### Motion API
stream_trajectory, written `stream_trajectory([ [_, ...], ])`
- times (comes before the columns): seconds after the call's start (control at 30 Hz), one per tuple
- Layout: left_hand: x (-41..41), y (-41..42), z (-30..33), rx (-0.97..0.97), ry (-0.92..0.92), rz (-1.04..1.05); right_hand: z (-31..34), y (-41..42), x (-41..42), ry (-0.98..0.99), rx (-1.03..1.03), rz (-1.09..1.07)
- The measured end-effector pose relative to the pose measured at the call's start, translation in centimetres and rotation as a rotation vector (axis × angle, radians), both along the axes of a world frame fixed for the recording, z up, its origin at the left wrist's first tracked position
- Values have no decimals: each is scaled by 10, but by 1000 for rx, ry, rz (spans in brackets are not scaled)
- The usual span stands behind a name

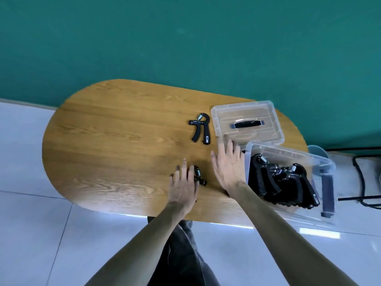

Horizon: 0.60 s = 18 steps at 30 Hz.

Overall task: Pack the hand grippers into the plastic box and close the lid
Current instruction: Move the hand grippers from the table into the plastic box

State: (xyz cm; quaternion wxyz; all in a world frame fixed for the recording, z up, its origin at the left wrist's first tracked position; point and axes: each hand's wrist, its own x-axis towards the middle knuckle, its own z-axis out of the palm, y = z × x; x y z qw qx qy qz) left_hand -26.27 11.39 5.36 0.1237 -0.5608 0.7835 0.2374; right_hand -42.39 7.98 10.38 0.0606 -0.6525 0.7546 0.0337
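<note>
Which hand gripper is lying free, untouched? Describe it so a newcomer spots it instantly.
Start at the oval wooden table and find the clear lid lying at its far right. Just left of the lid lies a black hand gripper, alone on bare wood. Unlike the one under the left hand or those in the plastic box, nothing touches it.

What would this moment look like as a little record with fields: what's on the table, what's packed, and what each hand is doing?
surface: oval wooden table
plastic box: open, at the table's right end, several black hand grippers inside
lid: off, lying on the table behind the box
loose gripper: on the table left of the lid, untouched
second loose gripper: under the left hand's fingers
left hand: resting on that gripper, fingers fairly straight
right hand: open, fingers spread, beside the box's left wall
still to pack: two grippers
</note>
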Motion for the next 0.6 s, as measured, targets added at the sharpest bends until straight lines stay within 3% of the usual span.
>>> stream_trajectory([
  [0.33, -3, 24, -111, -51, 112, 1, -99, -73, 17, -95, 115, -56],
  [0.6, -10, 25, -134, -166, 100, -28, -155, -106, 13, -110, 206, -69],
])
